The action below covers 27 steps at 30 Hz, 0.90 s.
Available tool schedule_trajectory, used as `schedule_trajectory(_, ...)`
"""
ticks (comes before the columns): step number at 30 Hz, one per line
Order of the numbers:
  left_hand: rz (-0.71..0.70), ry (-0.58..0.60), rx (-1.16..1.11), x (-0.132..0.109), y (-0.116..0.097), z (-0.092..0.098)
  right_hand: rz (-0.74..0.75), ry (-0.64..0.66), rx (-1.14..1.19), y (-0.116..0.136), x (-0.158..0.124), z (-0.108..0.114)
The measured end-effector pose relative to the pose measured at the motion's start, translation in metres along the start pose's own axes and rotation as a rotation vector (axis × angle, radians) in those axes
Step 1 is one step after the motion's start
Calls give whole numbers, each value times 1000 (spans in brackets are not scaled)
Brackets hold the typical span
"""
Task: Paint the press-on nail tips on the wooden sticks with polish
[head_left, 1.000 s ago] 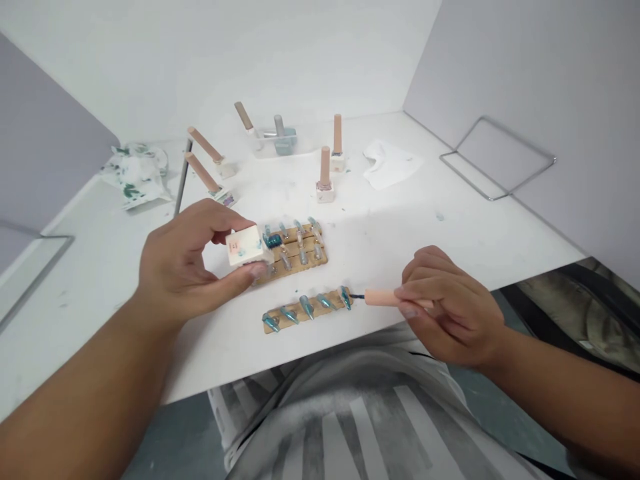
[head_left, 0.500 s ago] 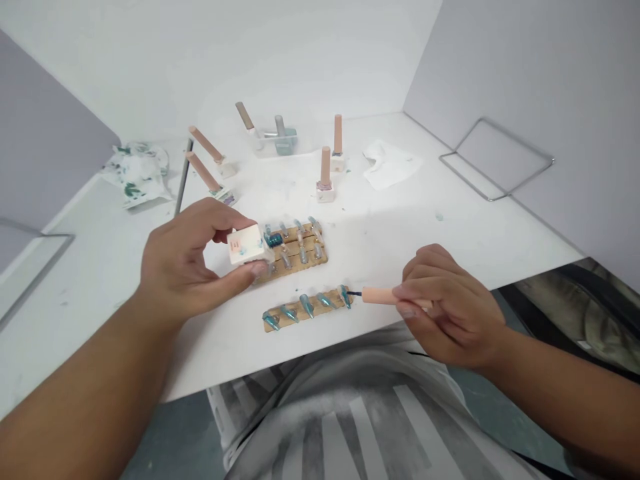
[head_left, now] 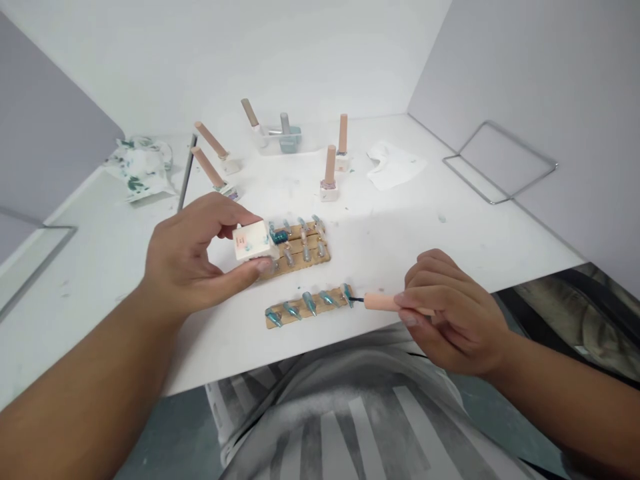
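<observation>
My left hand point(head_left: 200, 257) grips a white nail polish bottle point(head_left: 254, 241), tipped on its side, its teal-smeared neck point(head_left: 280, 237) pointing right. Pinched in my right hand point(head_left: 445, 313) is a nail polish brush point(head_left: 383, 302) with a peach handle. Its dark tip meets the rightmost teal false nail point(head_left: 347, 294) on a narrow brown strip point(head_left: 273, 325). Several other glossy teal false nails point(head_left: 309, 303) stand in a row along that strip. Behind it, partly covered by my left hand and the bottle, lie more brown strips point(head_left: 295, 259) bearing pale and glittery false nails point(head_left: 307, 253).
Peach-capped bottles stand at the back, one nearest the middle point(head_left: 329, 180) and two leaning at left point(head_left: 213, 170). A clear tray point(head_left: 305, 145) holds more bottles. White tissue point(head_left: 395, 165) lies right, stained tissue point(head_left: 145, 170) left. Wire stands point(head_left: 500, 200) flank the white table point(head_left: 400, 233).
The brush tip has slid down the rightmost nail toward its lower end. The left hand still holds the bottle in nearly the same place; the whole view has shifted slightly.
</observation>
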<state>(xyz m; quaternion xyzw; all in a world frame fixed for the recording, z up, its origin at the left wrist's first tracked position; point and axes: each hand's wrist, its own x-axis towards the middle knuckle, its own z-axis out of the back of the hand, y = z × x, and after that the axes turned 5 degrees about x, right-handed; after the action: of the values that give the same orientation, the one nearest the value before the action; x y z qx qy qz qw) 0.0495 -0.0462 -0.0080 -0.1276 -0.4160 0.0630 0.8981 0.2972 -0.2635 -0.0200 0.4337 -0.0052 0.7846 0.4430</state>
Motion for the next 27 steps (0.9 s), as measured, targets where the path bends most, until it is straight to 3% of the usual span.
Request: schedule_trajectory(27, 14, 3, -3, -1, -1, 1, 112, -8, -27, -3, -2, -2)
